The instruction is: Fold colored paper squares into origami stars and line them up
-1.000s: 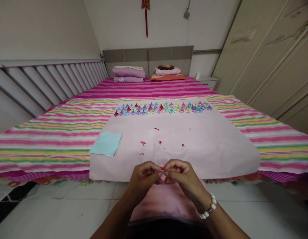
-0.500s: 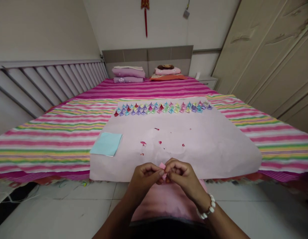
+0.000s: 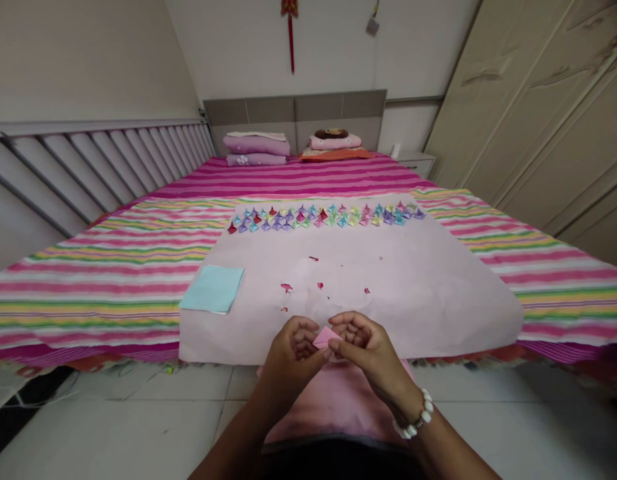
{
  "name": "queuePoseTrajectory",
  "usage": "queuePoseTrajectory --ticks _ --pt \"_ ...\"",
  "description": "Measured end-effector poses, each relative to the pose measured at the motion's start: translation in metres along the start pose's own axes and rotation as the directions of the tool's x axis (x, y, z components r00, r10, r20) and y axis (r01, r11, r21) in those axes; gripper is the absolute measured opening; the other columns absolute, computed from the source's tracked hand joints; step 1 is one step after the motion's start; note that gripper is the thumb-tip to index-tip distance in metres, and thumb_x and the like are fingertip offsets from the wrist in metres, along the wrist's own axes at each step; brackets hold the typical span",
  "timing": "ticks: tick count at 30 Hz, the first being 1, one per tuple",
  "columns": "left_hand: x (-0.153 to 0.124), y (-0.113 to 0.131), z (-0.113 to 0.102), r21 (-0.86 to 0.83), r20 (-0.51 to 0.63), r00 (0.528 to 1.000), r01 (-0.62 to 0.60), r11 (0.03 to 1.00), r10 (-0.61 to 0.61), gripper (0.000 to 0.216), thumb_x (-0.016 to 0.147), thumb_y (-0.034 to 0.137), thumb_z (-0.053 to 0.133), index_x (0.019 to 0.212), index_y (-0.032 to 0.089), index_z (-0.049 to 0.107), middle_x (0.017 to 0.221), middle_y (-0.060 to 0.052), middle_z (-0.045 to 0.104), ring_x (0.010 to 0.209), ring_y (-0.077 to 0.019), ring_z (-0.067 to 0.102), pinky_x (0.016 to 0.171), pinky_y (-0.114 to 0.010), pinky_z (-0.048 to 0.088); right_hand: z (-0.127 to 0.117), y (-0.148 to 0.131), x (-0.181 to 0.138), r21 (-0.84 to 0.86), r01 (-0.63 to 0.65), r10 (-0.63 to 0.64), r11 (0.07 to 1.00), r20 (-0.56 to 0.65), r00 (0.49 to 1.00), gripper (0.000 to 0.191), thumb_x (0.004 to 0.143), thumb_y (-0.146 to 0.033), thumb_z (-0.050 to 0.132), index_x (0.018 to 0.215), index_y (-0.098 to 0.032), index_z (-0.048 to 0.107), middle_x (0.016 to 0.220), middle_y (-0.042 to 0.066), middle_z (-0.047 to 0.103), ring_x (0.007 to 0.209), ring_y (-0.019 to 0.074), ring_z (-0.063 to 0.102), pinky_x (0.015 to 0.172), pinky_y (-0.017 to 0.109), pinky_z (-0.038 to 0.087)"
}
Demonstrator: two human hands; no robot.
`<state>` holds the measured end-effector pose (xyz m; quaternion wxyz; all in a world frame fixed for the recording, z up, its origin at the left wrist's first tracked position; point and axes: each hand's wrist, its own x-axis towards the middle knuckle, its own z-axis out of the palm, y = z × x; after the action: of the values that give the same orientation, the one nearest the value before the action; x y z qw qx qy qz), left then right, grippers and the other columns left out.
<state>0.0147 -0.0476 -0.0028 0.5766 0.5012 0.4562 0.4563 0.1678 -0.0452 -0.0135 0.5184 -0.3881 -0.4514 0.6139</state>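
My left hand [image 3: 292,349] and my right hand [image 3: 364,350] meet over the near edge of the bed, fingers curled, both pinching a small folded pink paper [image 3: 325,337] between them. A bead bracelet [image 3: 416,417] circles my right wrist. Beyond the hands a large pale pink sheet [image 3: 413,287] lies spread on the bed. Along its far edge runs a row of several small folded paper shapes [image 3: 326,216] in many colours. A stack of light blue paper squares [image 3: 213,288] rests at the sheet's left corner. Small red paper scraps [image 3: 287,288] dot the sheet's middle.
The bed carries a striped cover [image 3: 103,267] with pillows [image 3: 257,145] at the headboard. A slatted rail [image 3: 98,163] lines the left wall and a wardrobe [image 3: 548,113] stands at the right. White floor tiles [image 3: 113,427] lie under me.
The pink paper has turned from edge-on, nearly hidden, to a visible flat face between my fingers. Both hands rose slightly and the fingers loosened.
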Motion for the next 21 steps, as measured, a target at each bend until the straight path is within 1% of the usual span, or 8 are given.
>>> queuePoseTrajectory --ticks 2,3,5,7,11,14,17,21 --pt "0.0008 0.0006 -0.0011 -0.025 0.011 0.999 0.046 0.999 -0.046 0.038 0.065 0.022 0.075 0.097 0.016 0.054 0.071 -0.001 0.068 0.063 -0.0126 0.063 0.058 -0.023 0.049 0.0007 -0.0010 -0.0002 -0.001 0.011 -0.011 1.000 -0.028 1.000 0.031 0.066 -0.024 0.077 0.092 -0.019 0.062 0.074 -0.002 0.063 0.059 0.0110 0.060 0.057 0.025 0.049" --pt "0.0011 0.0011 -0.0017 -0.021 0.023 0.998 0.063 0.998 -0.063 0.035 0.067 0.025 0.074 0.096 0.015 0.057 0.072 -0.002 0.069 0.064 -0.0137 0.064 0.059 -0.024 0.049 0.0012 -0.0013 -0.0004 -0.005 0.017 -0.017 1.000 -0.044 0.999 0.030 0.066 -0.024 0.078 0.092 -0.019 0.063 0.075 -0.001 0.063 0.059 0.0110 0.060 0.057 0.024 0.049" --pt "0.0013 0.0019 -0.0030 0.016 0.045 0.996 0.076 0.997 -0.077 0.023 0.070 0.030 0.071 0.083 0.013 0.064 0.068 -0.003 0.069 0.065 -0.0147 0.064 0.060 -0.024 0.050 0.0019 -0.0010 -0.0009 -0.018 0.027 -0.029 0.999 -0.066 0.997 0.030 0.065 -0.024 0.078 0.090 -0.019 0.063 0.075 -0.002 0.063 0.059 0.0105 0.059 0.056 0.024 0.048" --pt "0.0011 0.0023 -0.0038 0.055 0.058 0.996 0.068 0.996 -0.071 0.019 0.071 0.031 0.070 0.072 0.013 0.067 0.062 -0.003 0.067 0.062 -0.0141 0.063 0.060 -0.024 0.050 0.0024 0.0005 -0.0011 -0.028 0.035 -0.037 0.999 -0.072 0.997 0.029 0.065 -0.022 0.078 0.090 -0.019 0.063 0.075 -0.002 0.062 0.059 0.0097 0.058 0.056 0.023 0.048" --pt "0.0002 0.0017 -0.0049 0.097 0.047 0.997 0.059 0.994 -0.063 0.015 0.072 0.028 0.069 0.067 0.014 0.068 0.057 -0.001 0.066 0.056 -0.0123 0.060 0.057 -0.023 0.049 0.0022 0.0038 -0.0010 -0.013 0.030 -0.031 0.999 -0.075 0.997 0.030 0.065 -0.023 0.078 0.090 -0.018 0.062 0.074 -0.002 0.063 0.060 0.0099 0.059 0.056 0.022 0.047" --pt "0.0001 0.0009 -0.0058 0.114 0.046 0.998 0.046 0.992 -0.052 0.017 0.073 0.029 0.068 0.065 0.014 0.068 0.054 0.000 0.065 0.054 -0.0117 0.059 0.055 -0.022 0.048 0.0022 0.0039 -0.0006 -0.001 0.037 -0.037 0.999 -0.072 0.997 0.031 0.066 -0.024 0.078 0.091 -0.018 0.062 0.067 -0.003 0.062 0.056 0.0102 0.059 0.053 0.021 0.046" --pt "0.0011 0.0010 -0.0060 0.092 0.046 0.998 0.039 0.995 -0.043 0.018 0.073 0.030 0.068 0.066 0.014 0.069 0.055 -0.001 0.066 0.055 -0.0123 0.060 0.056 -0.023 0.048 0.0026 0.0016 -0.0001 0.016 0.041 -0.039 0.999 -0.083 0.996 0.034 0.065 -0.025 0.080 0.092 -0.018 0.061 0.060 -0.005 0.061 0.052 0.0103 0.059 0.051 0.021 0.046" --pt "0.0032 0.0026 -0.0058 0.020 0.017 0.993 0.114 0.993 -0.114 0.018 0.071 0.030 0.070 0.069 0.013 0.071 0.059 -0.003 0.068 0.059 -0.0133 0.062 0.060 -0.024 0.050 0.0021 0.0000 0.0007 0.031 0.045 -0.042 0.998 -0.112 0.993 0.037 0.061 -0.024 0.082 0.092 -0.019 0.062 0.059 -0.006 0.062 0.049 0.0091 0.057 0.050 0.021 0.046"
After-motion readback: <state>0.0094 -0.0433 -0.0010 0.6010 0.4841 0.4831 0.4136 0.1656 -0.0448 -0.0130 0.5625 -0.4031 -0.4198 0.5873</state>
